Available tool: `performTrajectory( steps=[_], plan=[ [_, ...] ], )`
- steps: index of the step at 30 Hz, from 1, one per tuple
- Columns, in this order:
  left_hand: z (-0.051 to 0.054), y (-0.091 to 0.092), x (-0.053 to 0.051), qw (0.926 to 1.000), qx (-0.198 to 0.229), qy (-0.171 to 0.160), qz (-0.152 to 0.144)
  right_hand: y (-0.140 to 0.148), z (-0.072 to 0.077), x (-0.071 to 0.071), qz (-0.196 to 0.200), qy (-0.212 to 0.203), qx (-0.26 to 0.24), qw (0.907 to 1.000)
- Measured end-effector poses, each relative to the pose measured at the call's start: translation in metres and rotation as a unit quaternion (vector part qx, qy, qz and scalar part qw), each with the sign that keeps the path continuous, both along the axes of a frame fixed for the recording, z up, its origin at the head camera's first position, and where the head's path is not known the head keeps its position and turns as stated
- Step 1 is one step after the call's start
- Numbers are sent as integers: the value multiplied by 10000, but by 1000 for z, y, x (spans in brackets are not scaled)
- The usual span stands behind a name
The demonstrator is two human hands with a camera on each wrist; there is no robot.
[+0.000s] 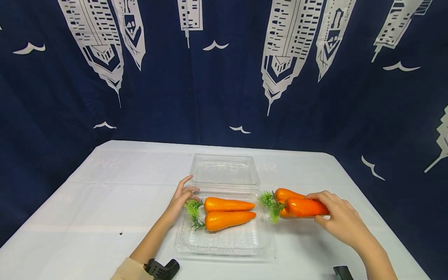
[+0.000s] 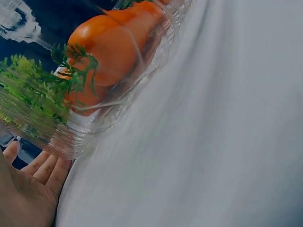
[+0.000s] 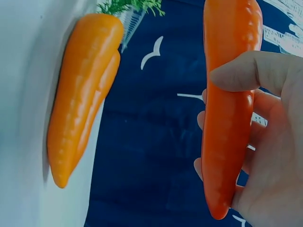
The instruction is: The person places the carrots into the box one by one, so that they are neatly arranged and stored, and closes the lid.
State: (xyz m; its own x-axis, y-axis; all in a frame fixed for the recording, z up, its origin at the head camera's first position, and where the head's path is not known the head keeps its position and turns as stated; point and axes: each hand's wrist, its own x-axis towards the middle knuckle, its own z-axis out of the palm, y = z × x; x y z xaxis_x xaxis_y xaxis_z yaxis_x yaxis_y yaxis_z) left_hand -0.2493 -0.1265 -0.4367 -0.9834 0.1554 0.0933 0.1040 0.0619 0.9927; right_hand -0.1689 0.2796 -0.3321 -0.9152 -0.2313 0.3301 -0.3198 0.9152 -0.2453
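My right hand (image 1: 341, 217) grips a red-orange carrot (image 1: 304, 207); in the right wrist view the thumb lies across that carrot (image 3: 229, 118) and the fingers wrap behind it. Below and behind it, orange carrots (image 1: 287, 194) lie on the table to the right of the clear container (image 1: 224, 247). Two orange carrots (image 1: 227, 204) (image 1: 225, 220) with green tops lie side by side inside the container. At the container's left edge is my left hand (image 1: 180, 200), fingers extended; in the left wrist view the hand (image 2: 40, 184) touches the clear wall beside the green tops.
The container's clear lid (image 1: 224, 171) lies folded back behind it. A white cloth covers the table (image 1: 87, 217). Behind stands a dark blue curtain (image 1: 210, 97) with white prints. A small dark speck (image 1: 121, 233) is on the left of the cloth.
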Motion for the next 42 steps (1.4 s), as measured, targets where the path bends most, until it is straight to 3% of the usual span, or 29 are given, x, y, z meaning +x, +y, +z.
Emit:
performTrajectory(
  steps=[12, 21, 42],
  plan=[
    [0, 0, 0, 10000, -12, -50, -1, -4, 12, 3, 54, 374, -346, 9987],
    [0, 0, 0, 10000, 42, -56, 0, -24, 21, 5, 100, 74, -411, 9991],
    [0, 1, 0, 10000, 49, -23, 4, -59, 20, 10, 705, 445, -257, 9962]
  ],
)
